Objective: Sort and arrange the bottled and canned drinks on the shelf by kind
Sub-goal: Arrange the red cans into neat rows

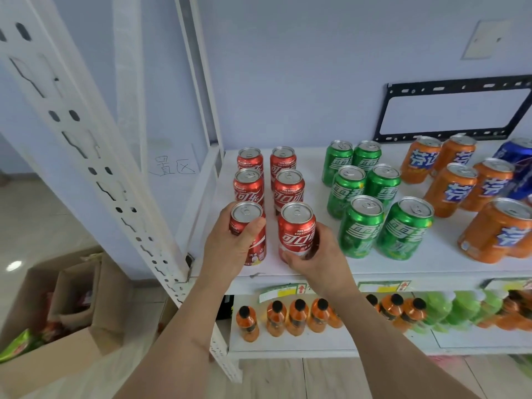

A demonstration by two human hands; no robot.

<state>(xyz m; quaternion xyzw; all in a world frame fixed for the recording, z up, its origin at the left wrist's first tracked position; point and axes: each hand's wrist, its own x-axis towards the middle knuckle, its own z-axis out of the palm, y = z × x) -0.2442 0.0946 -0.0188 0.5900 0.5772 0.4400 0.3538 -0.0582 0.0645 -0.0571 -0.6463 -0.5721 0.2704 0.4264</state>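
Red cola cans stand in two columns at the left of the white shelf (431,263). My left hand (230,243) grips the front left red can (248,226). My right hand (316,254) grips the front right red can (296,228). Both cans stand upright on the shelf near its front edge. Behind them are the other red cans (288,188). To the right stand green soda cans (362,226) in two columns, then orange soda cans (449,188), and a blue can (515,156) at the far right.
A perforated white shelf post (95,156) rises at the left. The lower shelf holds orange bottles (296,316) and green bottles (460,306). Cardboard boxes (57,326) with packets sit on the floor at lower left. A black bracket (454,110) hangs on the wall.
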